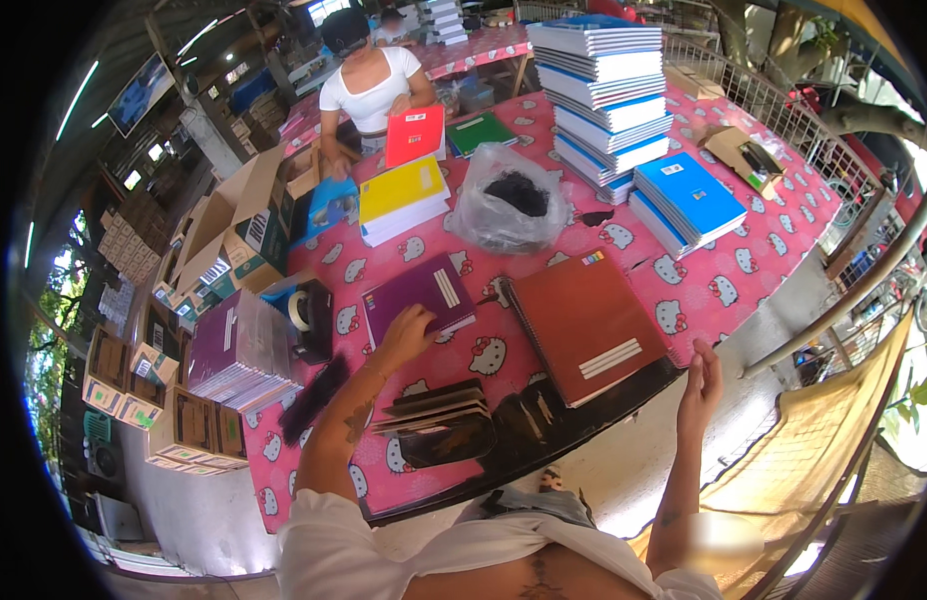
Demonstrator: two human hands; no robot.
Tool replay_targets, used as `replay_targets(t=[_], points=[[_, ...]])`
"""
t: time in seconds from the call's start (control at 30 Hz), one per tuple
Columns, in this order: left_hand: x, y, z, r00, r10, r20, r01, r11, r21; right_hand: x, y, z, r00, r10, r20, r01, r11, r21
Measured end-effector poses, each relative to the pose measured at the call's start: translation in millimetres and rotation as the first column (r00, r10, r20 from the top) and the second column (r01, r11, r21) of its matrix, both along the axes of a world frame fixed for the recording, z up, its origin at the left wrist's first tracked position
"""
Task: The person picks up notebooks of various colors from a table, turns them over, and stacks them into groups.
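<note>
My left hand point(408, 335) rests on the lower edge of a purple notebook point(415, 298), fingers slightly bent over its cover and not gripping it. My right hand point(700, 385) hovers past the table's near right edge, fingers loosely extended with nothing in them. Between the hands lies a brownish-red spiral notebook point(583, 325) with white label lines, apart from my right hand. Below the left hand, several brown cardboard pieces point(438, 408) stand in a dark holder point(453, 443) at the table edge. A clear plastic bag point(483, 215) with black contents sits beyond the purple notebook.
A tall stack of notebooks point(603, 100) and a shorter blue pile point(688, 195) stand at the right. Yellow notebooks point(398, 200) lie farther off. Purple notebooks point(233, 345), a tape dispenser point(313, 325) and open cartons point(233, 225) line the left. Opposite, a person point(373, 85) holds a red notebook point(415, 135).
</note>
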State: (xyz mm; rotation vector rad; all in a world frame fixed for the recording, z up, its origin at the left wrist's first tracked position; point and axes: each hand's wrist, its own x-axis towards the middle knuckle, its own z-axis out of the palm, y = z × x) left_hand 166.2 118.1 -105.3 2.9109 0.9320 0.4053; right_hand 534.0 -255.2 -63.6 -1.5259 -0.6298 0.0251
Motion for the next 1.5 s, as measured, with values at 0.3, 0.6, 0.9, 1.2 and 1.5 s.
replay_targets(t=[0.3,0.6,0.9,1.2,1.5], points=[[-30,19,-62,0.937,-0.168,-0.308,0.294,0.854,0.429,-132,40,36,0.936,0.335,0.107,-0.325,0.94,-0.101],[-49,68,7,0.964,0.118,0.238,-0.142,0.986,0.089,-229,84,7,0.8,0.588,-0.12,-0.598,0.798,-0.079],[-37,159,82,0.988,-0.152,0.02,0.149,0.925,-0.349,-263,80,-13,0.86,0.454,-0.23,-0.481,0.874,-0.073],[-47,-3,-15,0.934,-0.354,0.052,0.357,0.927,-0.115,-287,77,-28,0.955,0.295,0.043,-0.26,0.894,-0.365],[-62,-17,-41,0.935,-0.292,0.201,0.307,0.951,-0.044,-281,90,-20,0.837,0.517,0.18,-0.417,0.815,-0.402]])
